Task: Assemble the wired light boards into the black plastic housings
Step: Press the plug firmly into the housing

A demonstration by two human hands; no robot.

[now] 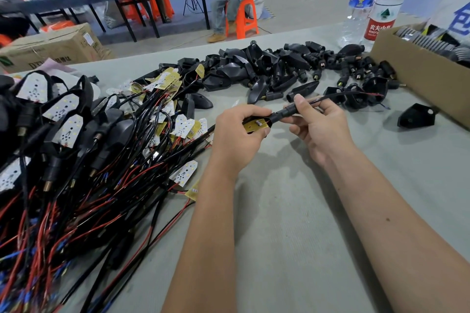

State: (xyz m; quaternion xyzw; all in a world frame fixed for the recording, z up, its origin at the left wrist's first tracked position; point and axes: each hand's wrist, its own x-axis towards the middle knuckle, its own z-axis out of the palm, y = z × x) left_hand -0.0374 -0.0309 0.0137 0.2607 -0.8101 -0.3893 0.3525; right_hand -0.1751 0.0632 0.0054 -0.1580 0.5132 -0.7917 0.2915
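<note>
Centre frame: left hand clenched around housing and light board, steadying; right hand pinching stem, probably drawing wire through.

A: What's on my bench?
B: Grey-green top. Heap of wired light boards on the left, pile of black housings at the back.
A: Right side?
B: Cardboard box, two water bottles behind it.

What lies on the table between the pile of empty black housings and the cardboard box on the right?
In the head view, nothing separates them: the pile of black housings runs right up to the wall of the cardboard box.
</note>
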